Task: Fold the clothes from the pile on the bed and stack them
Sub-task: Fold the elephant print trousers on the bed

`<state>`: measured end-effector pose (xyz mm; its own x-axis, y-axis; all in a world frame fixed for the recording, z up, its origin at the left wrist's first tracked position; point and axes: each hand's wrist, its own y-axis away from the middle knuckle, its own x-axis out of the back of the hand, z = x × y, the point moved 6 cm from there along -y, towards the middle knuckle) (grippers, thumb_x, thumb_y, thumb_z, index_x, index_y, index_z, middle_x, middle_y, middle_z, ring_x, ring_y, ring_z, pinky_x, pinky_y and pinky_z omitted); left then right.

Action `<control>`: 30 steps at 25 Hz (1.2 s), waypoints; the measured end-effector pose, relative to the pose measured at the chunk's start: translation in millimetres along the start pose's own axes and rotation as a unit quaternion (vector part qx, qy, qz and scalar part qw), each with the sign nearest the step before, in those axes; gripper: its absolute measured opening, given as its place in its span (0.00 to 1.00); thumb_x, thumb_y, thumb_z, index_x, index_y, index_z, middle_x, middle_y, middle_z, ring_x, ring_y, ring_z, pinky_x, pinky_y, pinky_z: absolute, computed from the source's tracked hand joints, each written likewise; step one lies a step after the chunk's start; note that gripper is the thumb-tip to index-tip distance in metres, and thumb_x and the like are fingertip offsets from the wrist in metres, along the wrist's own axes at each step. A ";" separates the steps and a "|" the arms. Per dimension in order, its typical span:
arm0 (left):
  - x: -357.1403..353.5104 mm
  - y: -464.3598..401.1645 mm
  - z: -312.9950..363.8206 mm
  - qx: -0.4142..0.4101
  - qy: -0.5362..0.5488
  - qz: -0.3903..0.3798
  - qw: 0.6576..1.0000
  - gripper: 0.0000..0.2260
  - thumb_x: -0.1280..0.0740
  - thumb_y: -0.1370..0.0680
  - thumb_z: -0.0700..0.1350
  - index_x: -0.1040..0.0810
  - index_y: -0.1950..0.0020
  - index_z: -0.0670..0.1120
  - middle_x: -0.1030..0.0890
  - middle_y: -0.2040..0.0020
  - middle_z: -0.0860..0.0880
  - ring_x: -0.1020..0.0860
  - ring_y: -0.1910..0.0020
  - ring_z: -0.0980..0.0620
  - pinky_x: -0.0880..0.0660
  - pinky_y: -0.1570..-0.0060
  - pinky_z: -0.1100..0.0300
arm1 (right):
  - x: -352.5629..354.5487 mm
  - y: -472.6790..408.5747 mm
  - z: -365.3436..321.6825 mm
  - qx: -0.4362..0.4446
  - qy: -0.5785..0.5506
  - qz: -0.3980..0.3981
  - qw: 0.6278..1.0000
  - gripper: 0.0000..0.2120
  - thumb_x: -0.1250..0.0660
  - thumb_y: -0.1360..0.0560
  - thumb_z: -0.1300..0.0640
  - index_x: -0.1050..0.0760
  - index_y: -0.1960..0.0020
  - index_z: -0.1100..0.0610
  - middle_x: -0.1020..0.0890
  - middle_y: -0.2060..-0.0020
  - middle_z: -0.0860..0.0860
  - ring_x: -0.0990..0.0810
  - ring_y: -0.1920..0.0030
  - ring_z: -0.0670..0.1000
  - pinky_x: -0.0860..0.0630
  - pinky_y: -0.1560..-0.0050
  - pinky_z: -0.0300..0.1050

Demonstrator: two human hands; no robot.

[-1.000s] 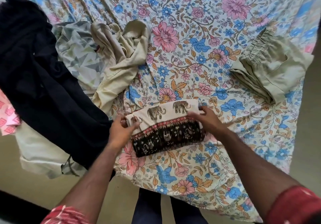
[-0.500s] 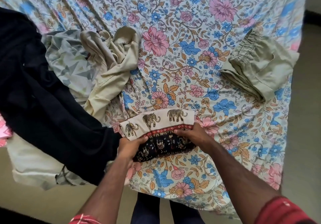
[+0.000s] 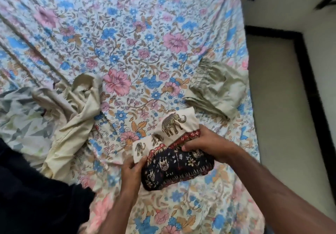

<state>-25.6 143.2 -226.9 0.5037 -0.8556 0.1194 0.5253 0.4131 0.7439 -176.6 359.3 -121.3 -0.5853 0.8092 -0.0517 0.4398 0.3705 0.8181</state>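
Nearest the camera, the left hand grips the near-left end of the folded cream-and-black cotton garment printed with elephants, its thumb curled over the top edge. The right hand pinches the garment's far-right side at the red patterned band, fingers curled into the cloth. The bundle appears lifted and tilted off the blue-and-pink floral bedsheet; whether any part touches the sheet cannot be told.

Just beyond, to the right, the folded sage-green garment with a gathered waistband lies flat near the bed's right edge. This is judged to be the start of the stack.

Assessment: the step in hand is carrying the folded piece across to that stack. To do it well, both grips should hold the layers together so the cream flap does not spring open, and the bundle should be set down level, edges squared on the green piece.

To the left, unfolded items remain: a crumpled beige cloth, a pale leaf-print fabric and a black garment.
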 end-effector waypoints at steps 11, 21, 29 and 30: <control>-217.3 -10.4 86.0 0.151 0.277 -0.349 0.882 0.58 0.18 0.50 0.70 0.25 0.27 0.42 0.27 0.28 0.34 0.29 0.29 0.28 0.38 0.32 0.23 | 144.0 48.3 -119.5 0.107 -0.005 0.075 0.991 0.31 0.19 0.34 0.64 0.32 0.38 0.51 0.20 0.41 0.61 0.15 0.46 0.63 0.16 0.48 0.60; -256.9 -71.2 199.8 0.044 0.049 -0.392 0.918 0.39 0.15 0.42 0.52 0.24 0.38 0.36 0.19 0.46 0.36 0.15 0.54 0.37 0.17 0.61 0.41 | 254.5 -5.3 -54.9 0.117 -0.117 0.189 0.968 0.36 0.16 0.39 0.58 0.30 0.36 0.50 0.19 0.40 0.59 0.17 0.41 0.63 0.21 0.38 0.68; -283.3 -151.3 257.0 -0.099 -0.143 -0.242 0.955 0.28 0.28 0.25 0.31 0.31 0.28 0.45 0.21 0.38 0.35 0.17 0.48 0.38 0.16 0.59 0.48 | 288.2 -63.4 -18.5 0.029 -0.067 0.386 0.920 0.36 0.19 0.31 0.50 0.31 0.29 0.53 0.20 0.37 0.54 0.17 0.45 0.55 0.18 0.42 0.61; -280.1 -157.3 247.6 -0.112 -0.164 -0.209 0.957 0.28 0.27 0.26 0.31 0.30 0.29 0.44 0.21 0.38 0.36 0.17 0.48 0.39 0.16 0.56 0.48 | 285.8 -66.6 -12.3 0.015 -0.030 0.413 0.910 0.34 0.20 0.28 0.55 0.32 0.28 0.55 0.20 0.38 0.54 0.18 0.47 0.53 0.18 0.43 0.58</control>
<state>-419.1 240.6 -214.6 -0.0063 -0.9976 0.0693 0.7866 0.0378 0.6163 -381.6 560.3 -183.6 -0.0089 0.8403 0.5420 0.7322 -0.3637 0.5758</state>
